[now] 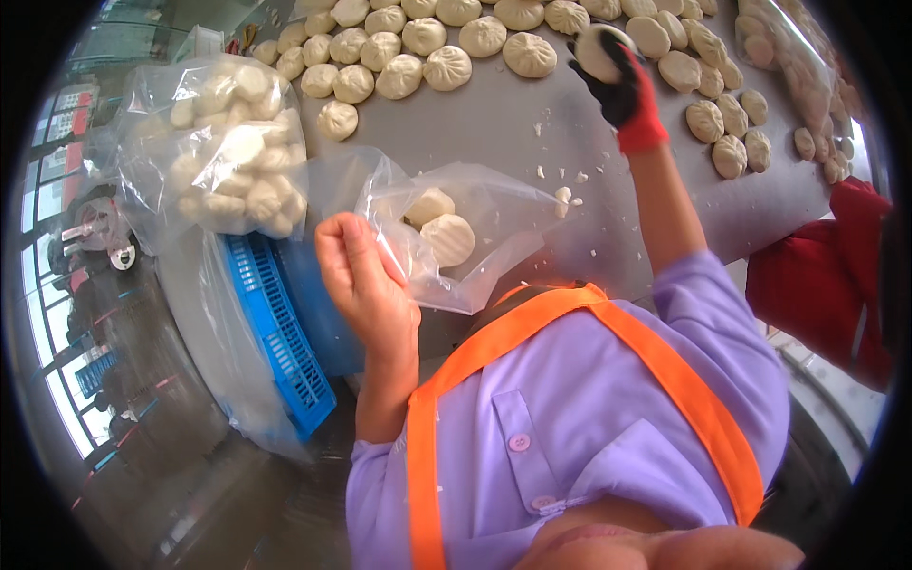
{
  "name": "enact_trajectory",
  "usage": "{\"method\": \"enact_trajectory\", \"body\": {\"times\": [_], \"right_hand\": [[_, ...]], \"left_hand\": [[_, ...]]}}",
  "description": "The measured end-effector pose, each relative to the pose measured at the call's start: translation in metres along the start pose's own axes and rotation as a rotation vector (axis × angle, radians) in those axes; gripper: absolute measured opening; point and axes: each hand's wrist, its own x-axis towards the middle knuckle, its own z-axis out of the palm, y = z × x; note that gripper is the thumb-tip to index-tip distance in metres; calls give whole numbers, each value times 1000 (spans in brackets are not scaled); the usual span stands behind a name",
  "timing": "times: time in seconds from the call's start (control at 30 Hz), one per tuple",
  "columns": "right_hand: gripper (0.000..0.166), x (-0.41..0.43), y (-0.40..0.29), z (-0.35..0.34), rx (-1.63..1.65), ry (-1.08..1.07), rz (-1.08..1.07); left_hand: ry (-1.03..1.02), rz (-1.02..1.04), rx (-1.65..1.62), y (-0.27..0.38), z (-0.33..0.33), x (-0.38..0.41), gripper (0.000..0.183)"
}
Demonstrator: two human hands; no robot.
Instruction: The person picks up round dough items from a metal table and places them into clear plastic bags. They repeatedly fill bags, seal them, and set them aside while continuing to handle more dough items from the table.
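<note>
My bare left hand (367,274) pinches the edge of a clear plastic bag (491,278) at the table's near edge. Inside that bag lie a few pale buns (447,240), one showing a ridged underside. My right hand (618,78), in a black and red glove, is at the far side of the table, closed around a pale round bun (597,53). Many pleated steamed buns (529,55) spread over the grey table (470,132), to the left and right of my right hand. Several lie with their flat bottoms up.
A full clear bag of buns (239,149) stands at the left, above a blue plastic crate (285,335). Another filled bag (791,64) lies at the far right. Dough crumbs (563,196) dot the table. A person's dark red sleeve (812,263) is at the right edge.
</note>
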Motion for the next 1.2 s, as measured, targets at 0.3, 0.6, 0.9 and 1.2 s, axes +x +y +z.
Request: {"method": "enact_trajectory", "body": {"times": [0.3,0.6,0.9,1.2], "right_hand": [[71,-95,2,66,-528,-504,-258],[75,42,72,43,-2109,-128,-122],[67,-96,-19,40,301,-391,351],[58,-144,25,119,-461,-833,551]], "left_hand": [[28,-7,11,3,-1,-2,15],[-20,-19,-4,8,-14,-2,14],[-55,-37,-1,3,-11,-5,14],[-286,-155,38,-2,-20,-21,11]]}}
